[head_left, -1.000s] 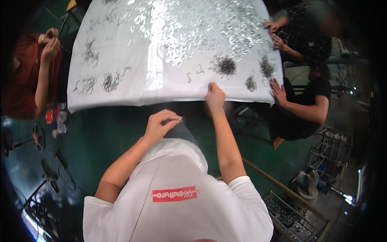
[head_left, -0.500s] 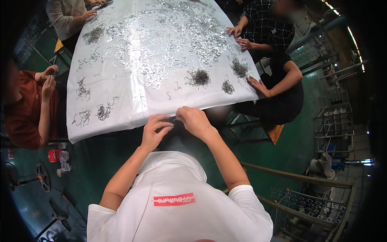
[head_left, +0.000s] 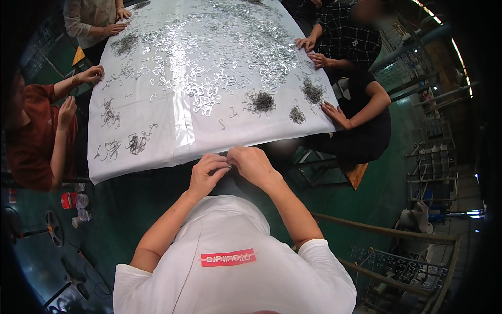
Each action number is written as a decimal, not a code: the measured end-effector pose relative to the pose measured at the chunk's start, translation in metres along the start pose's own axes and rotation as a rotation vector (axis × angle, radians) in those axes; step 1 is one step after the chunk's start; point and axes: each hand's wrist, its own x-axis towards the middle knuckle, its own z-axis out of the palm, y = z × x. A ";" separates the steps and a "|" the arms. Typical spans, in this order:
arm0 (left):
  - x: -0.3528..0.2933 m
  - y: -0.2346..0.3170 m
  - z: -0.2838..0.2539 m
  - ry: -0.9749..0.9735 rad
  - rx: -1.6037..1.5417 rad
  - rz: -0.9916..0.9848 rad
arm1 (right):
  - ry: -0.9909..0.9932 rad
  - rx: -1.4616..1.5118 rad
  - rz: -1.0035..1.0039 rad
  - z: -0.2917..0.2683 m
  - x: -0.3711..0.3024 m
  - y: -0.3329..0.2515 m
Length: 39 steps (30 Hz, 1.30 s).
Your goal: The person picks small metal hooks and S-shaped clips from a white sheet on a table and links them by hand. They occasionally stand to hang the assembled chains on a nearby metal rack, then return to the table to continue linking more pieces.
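Note:
My left hand (head_left: pixel 206 174) and my right hand (head_left: pixel 254 165) meet just off the near edge of the cloth-covered table (head_left: pixel 151 149). Their fingertips are pinched together and touch. Whatever they hold is small and hidden by the fingers. Beyond my hands, a lone S-shaped metal hook (head_left: pixel 222 124) lies on the white cloth. A wide spread of shiny flat hooks (head_left: pixel 205 100) covers the table's middle. Darker thin wire hooks lie heaped in a pile (head_left: pixel 261 102) to the right, with a smaller pile (head_left: pixel 297 115) beside it. More wire hooks (head_left: pixel 137 144) lie at the near left.
A person in a rust-red shirt (head_left: pixel 39 133) sits at the left. Others work along the far left and right sides, one with a hand (head_left: pixel 336 114) on the table edge. A wooden stool (head_left: pixel 358 171) is at the right. A metal frame rack (head_left: pixel 402 267) stands behind right.
My two hands have come closer together, fingertips now touching. The person in rust-red has stretched one hand to the table's left edge.

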 end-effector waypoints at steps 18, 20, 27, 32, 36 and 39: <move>0.002 0.000 0.001 0.081 -0.028 -0.019 | 0.254 0.747 0.183 0.032 0.001 0.006; 0.003 -0.001 0.000 0.088 0.003 0.007 | 0.313 0.688 0.163 0.034 0.003 0.011; 0.002 -0.007 -0.002 0.081 -0.060 -0.013 | 0.271 1.030 0.503 0.050 0.019 0.083; -0.002 -0.012 -0.002 0.084 -0.061 -0.011 | 0.346 1.109 0.554 0.068 0.023 0.130; -0.005 -0.014 -0.004 0.079 -0.082 -0.031 | 0.325 1.058 0.642 0.074 0.026 0.145; -0.008 -0.014 -0.007 0.081 -0.080 -0.048 | 0.320 0.890 0.678 0.086 0.031 0.149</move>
